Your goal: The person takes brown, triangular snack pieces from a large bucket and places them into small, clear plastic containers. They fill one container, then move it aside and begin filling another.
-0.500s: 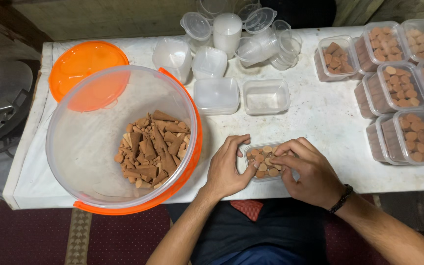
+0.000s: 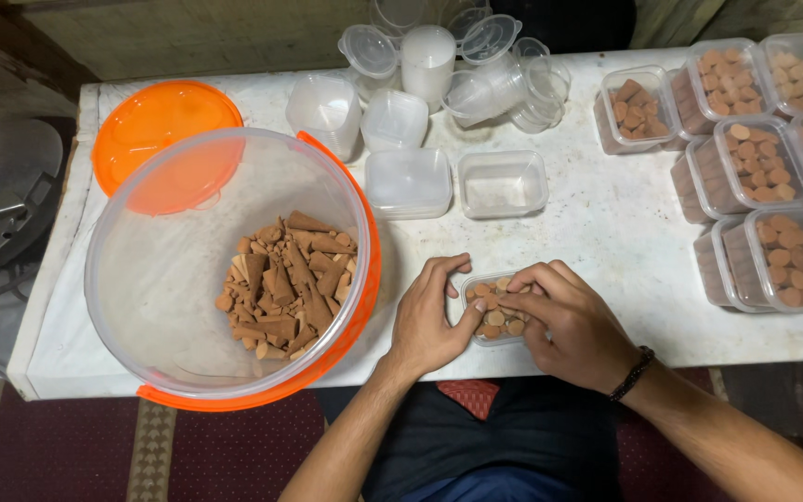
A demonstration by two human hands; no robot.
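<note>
Clear plastic tub (image 2: 494, 311) of brown cones, light, probably brittle; left hand (image 2: 427, 321) and right hand (image 2: 564, 321) fingers curl round its sides.

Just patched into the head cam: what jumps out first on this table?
The big clear plastic bucket with an orange rim, left, holds a heap of brown cones. At the front edge, the left hand and right hand press on a small clear box of cones. Filled clear boxes are stacked right.

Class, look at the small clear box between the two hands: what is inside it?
The small clear box holds brown cone pieces, round bases up. The left hand and right hand cover its edges.
</note>
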